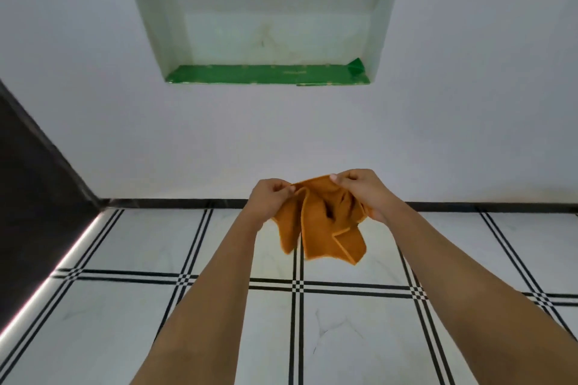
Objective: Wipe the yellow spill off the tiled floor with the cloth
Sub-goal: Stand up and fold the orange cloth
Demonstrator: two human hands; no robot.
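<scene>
An orange cloth hangs crumpled in the air in front of me, above the white tiled floor with its black line pattern. My left hand pinches the cloth's upper left edge. My right hand grips its upper right edge, fingers closed on the fabric. Both arms reach forward from the bottom of the view. A faint yellowish tint shows on the floor tile just below the cloth; I cannot tell whether it is the spill or a reflection.
A white wall stands ahead with a black skirting strip at its foot. A recessed niche lined with green paper is set high in the wall. A dark panel runs along the left side.
</scene>
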